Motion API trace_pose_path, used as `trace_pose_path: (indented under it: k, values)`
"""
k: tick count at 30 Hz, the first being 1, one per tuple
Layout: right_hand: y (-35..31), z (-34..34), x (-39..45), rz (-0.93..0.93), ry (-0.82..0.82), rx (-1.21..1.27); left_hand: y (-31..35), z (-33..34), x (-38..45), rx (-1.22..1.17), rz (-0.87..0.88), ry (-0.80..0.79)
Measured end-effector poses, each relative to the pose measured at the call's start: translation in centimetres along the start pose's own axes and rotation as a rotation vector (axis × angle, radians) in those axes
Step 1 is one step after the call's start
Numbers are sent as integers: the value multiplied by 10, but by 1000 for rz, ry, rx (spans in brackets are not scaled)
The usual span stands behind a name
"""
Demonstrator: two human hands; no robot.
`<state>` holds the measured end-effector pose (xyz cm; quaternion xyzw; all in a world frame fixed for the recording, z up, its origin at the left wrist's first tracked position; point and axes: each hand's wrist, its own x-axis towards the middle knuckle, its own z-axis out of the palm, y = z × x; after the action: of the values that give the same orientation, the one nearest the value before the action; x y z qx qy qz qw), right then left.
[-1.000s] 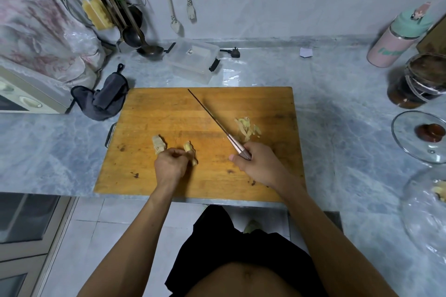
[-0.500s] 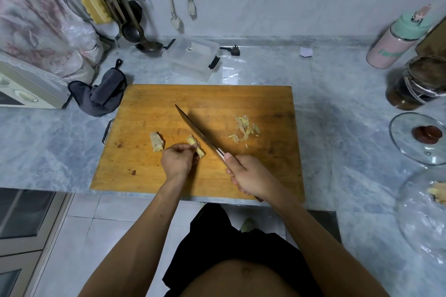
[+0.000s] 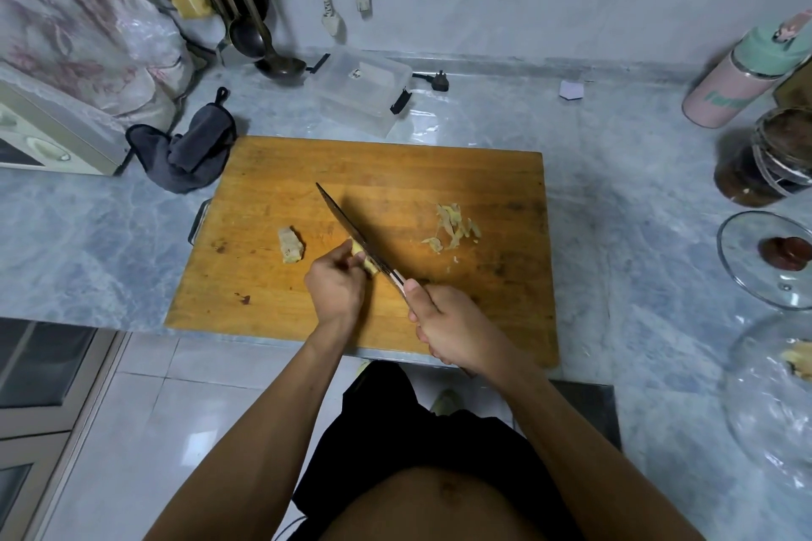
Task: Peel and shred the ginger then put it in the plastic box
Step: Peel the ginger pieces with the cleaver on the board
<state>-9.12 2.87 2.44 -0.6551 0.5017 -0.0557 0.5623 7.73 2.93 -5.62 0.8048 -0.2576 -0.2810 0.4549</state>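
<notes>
From my remote seat I start at the far left, where a cream appliance (image 3: 48,141) sits under a crumpled floral cloth, and a soft dark grey cloth (image 3: 189,149) with a hanging loop lies bunched on the veined grey marble surface (image 3: 79,242). Behind it a dark metal ladle (image 3: 272,53) leans from the utensil rack. The worn wooden cutting board (image 3: 395,171), rectangular and scored with dark marks, fills the middle. On its left part I see a small rough lump of ginger (image 3: 291,245) lying loose. Just right of it the left hand (image 3: 336,288) has its fingers curled, pinching a yellow ginger piece (image 3: 365,260) against the board; the hand covers much of that piece. The knife (image 3: 351,231), a long slim dark blade, lies angled across it with the edge touching the piece, and the right hand (image 3: 452,327) is wrapped round the handle, forefinger stretched along the spine. Right of the blade, well apart, sits a little heap of pale ginger shreds (image 3: 452,228). The clear plastic box (image 3: 364,90) stands beyond the board's far edge, tilted, a black clip on its side; I cannot tell what, if anything, lies in it. Further right I see a pink and mint bottle (image 3: 747,75), a glass jar (image 3: 773,158) of something dark brown, and a round glass lid (image 3: 747,264) with a brown knob.
</notes>
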Motion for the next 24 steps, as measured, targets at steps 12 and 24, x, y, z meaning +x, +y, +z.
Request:
trace_pose_path:
  k: [12, 24]
  values:
    - [-6, 3, -3, 89, -78, 19, 1, 0, -2, 203, 99, -19]
    - [-3, 18, 7, 62, 39, -198, 10, -4, -1, 268, 103, -94]
